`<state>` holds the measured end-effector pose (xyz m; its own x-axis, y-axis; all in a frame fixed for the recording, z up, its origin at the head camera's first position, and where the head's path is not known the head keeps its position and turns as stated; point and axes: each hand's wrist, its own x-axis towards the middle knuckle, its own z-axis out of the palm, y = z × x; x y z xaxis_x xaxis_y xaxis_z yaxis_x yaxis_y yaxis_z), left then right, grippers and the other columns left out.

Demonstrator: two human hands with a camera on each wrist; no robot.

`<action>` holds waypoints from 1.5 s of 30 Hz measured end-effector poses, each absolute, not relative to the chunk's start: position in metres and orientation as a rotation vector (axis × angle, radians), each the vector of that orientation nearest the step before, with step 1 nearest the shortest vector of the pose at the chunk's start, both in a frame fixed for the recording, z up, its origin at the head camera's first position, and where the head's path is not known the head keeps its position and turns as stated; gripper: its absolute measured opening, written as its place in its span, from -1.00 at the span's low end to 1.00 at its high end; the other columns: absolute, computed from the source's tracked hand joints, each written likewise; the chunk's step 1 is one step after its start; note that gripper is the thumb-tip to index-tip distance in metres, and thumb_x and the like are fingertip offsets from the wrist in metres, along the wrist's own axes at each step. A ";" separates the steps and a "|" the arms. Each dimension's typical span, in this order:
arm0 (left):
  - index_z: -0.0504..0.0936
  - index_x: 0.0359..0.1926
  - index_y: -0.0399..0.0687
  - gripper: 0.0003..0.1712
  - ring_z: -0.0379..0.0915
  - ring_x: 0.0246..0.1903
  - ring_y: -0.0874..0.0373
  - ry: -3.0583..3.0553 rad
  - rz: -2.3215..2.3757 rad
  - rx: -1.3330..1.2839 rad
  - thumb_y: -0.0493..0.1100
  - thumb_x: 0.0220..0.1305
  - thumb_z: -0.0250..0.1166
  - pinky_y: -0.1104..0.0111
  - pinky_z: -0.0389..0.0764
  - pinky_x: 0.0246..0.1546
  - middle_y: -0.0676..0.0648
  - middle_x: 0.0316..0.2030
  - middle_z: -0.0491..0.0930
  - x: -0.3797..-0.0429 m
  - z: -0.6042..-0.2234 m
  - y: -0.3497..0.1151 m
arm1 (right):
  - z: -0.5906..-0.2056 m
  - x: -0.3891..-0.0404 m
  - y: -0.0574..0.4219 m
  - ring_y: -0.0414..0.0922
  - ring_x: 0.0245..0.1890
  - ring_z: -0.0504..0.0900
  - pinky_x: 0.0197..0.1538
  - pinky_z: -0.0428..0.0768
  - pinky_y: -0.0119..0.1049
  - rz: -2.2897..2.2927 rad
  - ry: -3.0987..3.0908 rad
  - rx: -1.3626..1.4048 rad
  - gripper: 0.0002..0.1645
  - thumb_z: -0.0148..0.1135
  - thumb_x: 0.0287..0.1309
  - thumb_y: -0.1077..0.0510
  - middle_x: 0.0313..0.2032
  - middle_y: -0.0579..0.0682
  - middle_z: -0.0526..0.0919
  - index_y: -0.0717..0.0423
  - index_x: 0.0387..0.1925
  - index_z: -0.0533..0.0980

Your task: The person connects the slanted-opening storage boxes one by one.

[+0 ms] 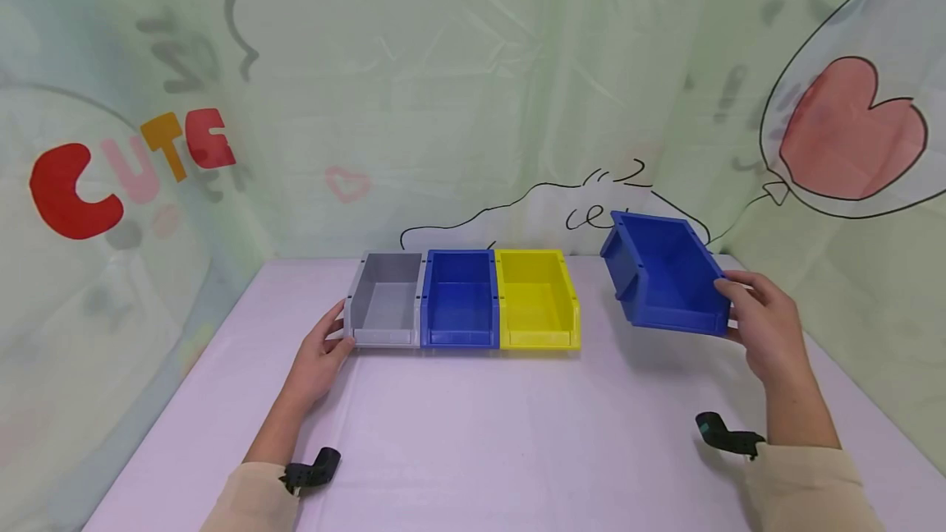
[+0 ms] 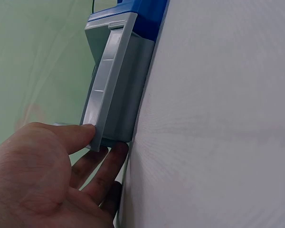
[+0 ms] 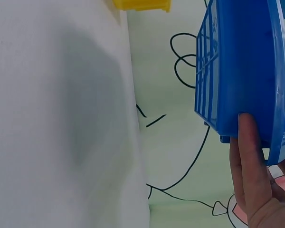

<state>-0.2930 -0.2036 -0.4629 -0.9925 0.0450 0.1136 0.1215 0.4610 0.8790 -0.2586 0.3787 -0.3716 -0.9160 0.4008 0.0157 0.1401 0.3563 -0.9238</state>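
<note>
Three open-front storage bins stand side by side on the table: a grey bin [image 1: 386, 302], a blue bin [image 1: 461, 302] and a yellow bin [image 1: 537, 302]. At the grey bin's front left corner, my left hand [image 1: 319, 358] grips its edge, thumb on the front lip and fingers at the side, as the left wrist view also shows. My right hand [image 1: 769, 327] pinches the right side of a second blue bin [image 1: 668, 273], thumb inside the rim. That bin is tilted and lifted off the table, right of the yellow one; its shadow falls below.
A pale cloth covers the table [image 1: 510, 442]. Printed curtains [image 1: 473, 89] hang behind it and along both sides. Each wrist wears a black camera mount, one by the left sleeve [image 1: 254, 499] and one by the right sleeve [image 1: 809, 487].
</note>
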 end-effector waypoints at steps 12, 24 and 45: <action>0.02 0.66 0.08 -0.22 0.51 0.28 -0.30 -2.619 -1.566 -0.166 -0.27 0.57 0.10 -0.07 0.52 0.32 -0.39 0.46 0.31 -0.292 -0.463 -0.204 | -0.372 -0.260 0.367 0.37 0.34 0.40 -0.21 0.73 -0.49 1.553 -2.391 -0.478 -0.23 -0.08 0.53 -0.25 0.55 0.35 0.18 0.03 0.56 0.21; 0.04 0.66 0.05 -0.23 0.53 0.26 -0.30 -2.617 -1.548 -0.153 -0.27 0.56 0.11 -0.05 0.56 0.29 -0.40 0.45 0.32 -0.290 -0.463 -0.205 | -0.382 -0.269 0.349 0.39 0.27 0.47 -0.33 0.66 -0.59 1.553 -2.418 -0.324 -0.20 -0.06 0.53 -0.25 0.45 0.42 0.31 0.19 0.51 0.21; 0.02 0.67 0.13 -0.21 0.50 0.29 -0.29 -2.631 -1.582 -0.145 -0.26 0.57 0.09 -0.05 0.53 0.32 -0.37 0.47 0.30 -0.293 -0.462 -0.205 | -0.396 -0.281 0.337 0.39 0.31 0.45 -0.33 0.62 -0.62 1.563 -2.424 -0.315 -0.22 -0.08 0.56 -0.20 0.43 0.44 0.32 0.20 0.55 0.18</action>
